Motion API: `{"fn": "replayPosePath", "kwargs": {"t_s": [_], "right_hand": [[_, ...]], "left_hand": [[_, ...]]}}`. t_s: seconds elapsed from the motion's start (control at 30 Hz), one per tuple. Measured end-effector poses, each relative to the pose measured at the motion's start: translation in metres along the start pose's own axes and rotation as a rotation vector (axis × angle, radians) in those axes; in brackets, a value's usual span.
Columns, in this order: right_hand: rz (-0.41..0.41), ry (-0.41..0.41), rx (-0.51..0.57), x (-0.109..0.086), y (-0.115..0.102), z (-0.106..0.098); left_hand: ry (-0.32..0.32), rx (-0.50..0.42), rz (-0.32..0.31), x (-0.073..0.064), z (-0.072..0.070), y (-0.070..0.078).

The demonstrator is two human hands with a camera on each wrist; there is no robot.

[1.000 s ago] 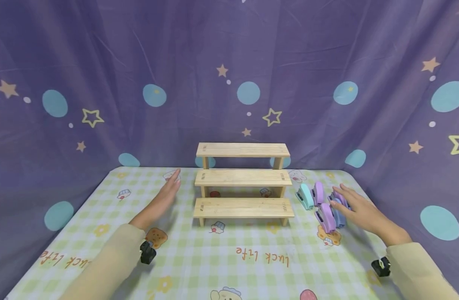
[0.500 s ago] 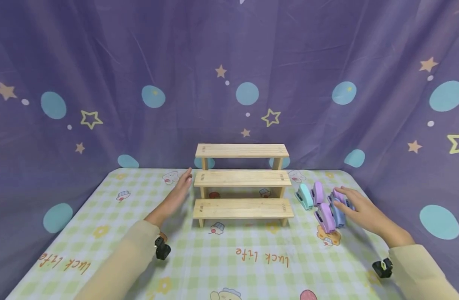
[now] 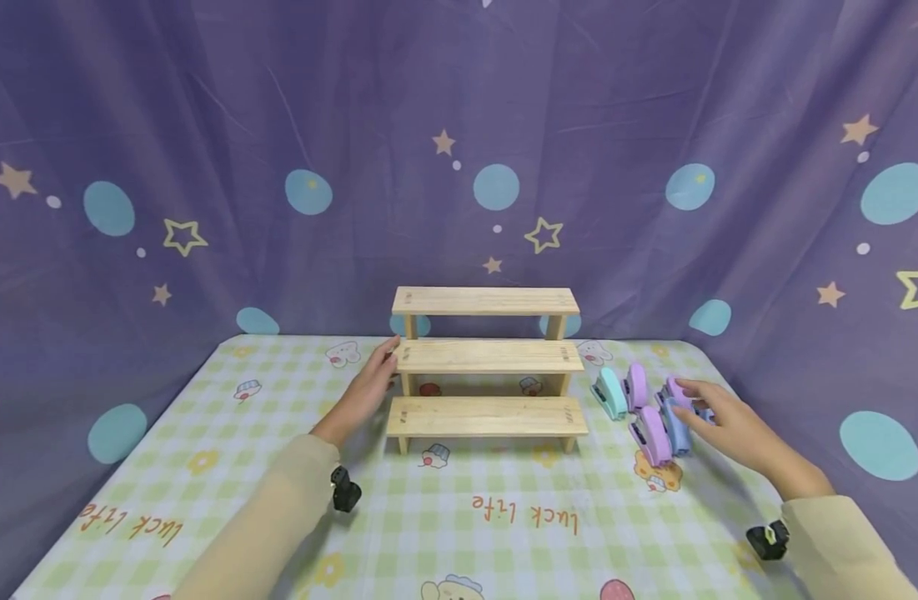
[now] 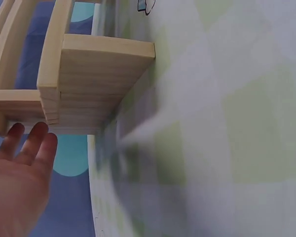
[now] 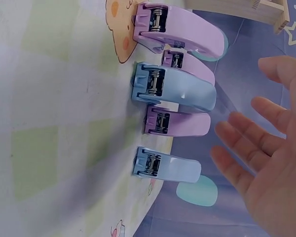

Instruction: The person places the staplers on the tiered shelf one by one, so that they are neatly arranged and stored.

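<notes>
A three-step wooden stand (image 3: 489,417) is in the middle of the table. My left hand (image 3: 364,392) is at its left end, fingertips by the end of the middle step; the left wrist view shows loosely bent fingers (image 4: 32,143) beside the wood, and whether they touch it I cannot tell. To the right of the stand lies a group of small staplers: a teal stapler (image 3: 611,393), several purple ones, including a purple stapler (image 3: 652,437), and blue ones, including a blue stapler (image 5: 175,86). Over the group's right side hovers my right hand (image 3: 736,425), fingers spread, apart from the staplers and holding nothing.
A green checked cloth (image 3: 383,533) with printed figures covers the table. Behind and at both sides hangs a purple curtain (image 3: 616,100) with stars and dots. Each wrist has a black camera mount (image 3: 344,490).
My left hand has moved right, from over the cloth to the stand's left end. My right hand has shifted slightly right and down over the staplers. Stand and staplers stay put.
</notes>
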State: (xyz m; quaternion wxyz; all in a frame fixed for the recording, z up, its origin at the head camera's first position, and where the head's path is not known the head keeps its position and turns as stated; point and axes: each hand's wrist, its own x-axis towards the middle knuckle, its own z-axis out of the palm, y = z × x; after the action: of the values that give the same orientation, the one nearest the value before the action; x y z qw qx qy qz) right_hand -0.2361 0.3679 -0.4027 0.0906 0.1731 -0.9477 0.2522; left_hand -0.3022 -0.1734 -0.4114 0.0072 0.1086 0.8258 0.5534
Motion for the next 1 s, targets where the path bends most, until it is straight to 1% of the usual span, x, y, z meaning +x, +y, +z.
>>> {"fn": "replayPosePath", "kwargs": {"t_s": [0.1,0.23,0.33,0.47,0.63,0.73,0.87,1.0], "right_hand": [[-0.002,0.014,-0.011,-0.001,0.001,0.001],[0.002,0.022,-0.004,-0.003,0.002,0.003],[0.042,0.009,0.016,-0.005,0.003,0.003],[0.112,-0.021,0.033,-0.01,0.005,0.005],[0.169,-0.083,0.102,-0.014,0.01,0.011],[0.204,-0.105,0.142,-0.014,0.012,0.014],[0.255,-0.13,0.121,-0.014,0.015,0.018],[0.263,-0.154,0.067,-0.015,0.019,0.023]], "left_hand": [[0.006,0.002,0.015,0.001,0.002,-0.004],[0.004,-0.05,0.027,0.0,0.003,-0.01],[-0.016,-0.113,0.047,0.0,0.003,-0.011],[-0.037,-0.15,0.065,0.0,0.004,-0.011],[-0.033,-0.148,0.039,0.001,0.005,-0.012],[-0.031,-0.16,0.04,0.002,0.006,-0.012],[-0.03,-0.162,0.048,0.001,0.006,-0.011],[-0.023,-0.15,0.029,0.0,0.005,-0.011]]}}
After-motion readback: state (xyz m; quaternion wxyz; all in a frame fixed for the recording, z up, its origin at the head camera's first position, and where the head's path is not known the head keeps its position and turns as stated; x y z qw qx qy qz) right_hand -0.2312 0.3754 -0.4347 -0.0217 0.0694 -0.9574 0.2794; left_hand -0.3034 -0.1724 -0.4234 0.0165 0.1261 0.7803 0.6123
